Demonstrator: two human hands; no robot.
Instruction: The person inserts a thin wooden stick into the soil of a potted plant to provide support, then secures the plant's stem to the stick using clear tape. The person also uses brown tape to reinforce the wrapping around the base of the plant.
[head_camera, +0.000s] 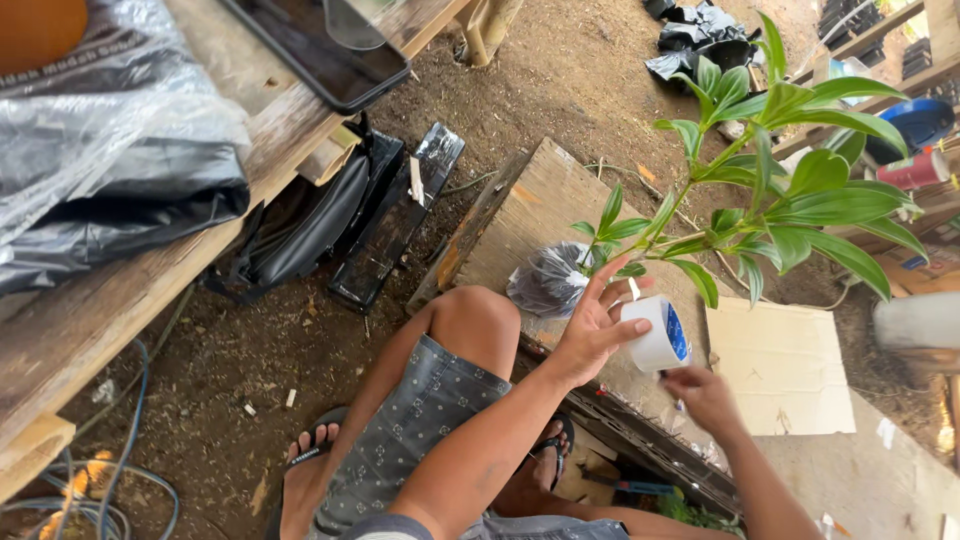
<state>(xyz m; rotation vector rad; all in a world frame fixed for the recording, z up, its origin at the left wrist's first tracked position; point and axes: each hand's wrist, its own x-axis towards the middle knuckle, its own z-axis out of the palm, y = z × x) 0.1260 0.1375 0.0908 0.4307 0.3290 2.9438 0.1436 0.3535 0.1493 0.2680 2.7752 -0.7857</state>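
Closest to the camera, a seated person's bare knees and sandalled feet are resting over dirt ground. Above the knees, the left hand (592, 330) is gripping a white roll of tape (658, 335), fingers spread around its side. Just below it, the right hand (705, 397) is pinching together at the roll's lower edge. Beyond the hands, a leafy green plant (770, 190) with its roots wrapped in a plastic bag (548, 282) is lying on a wooden board (545, 200). Farther left, a wooden bench (120, 300) is carrying plastic sheeting.
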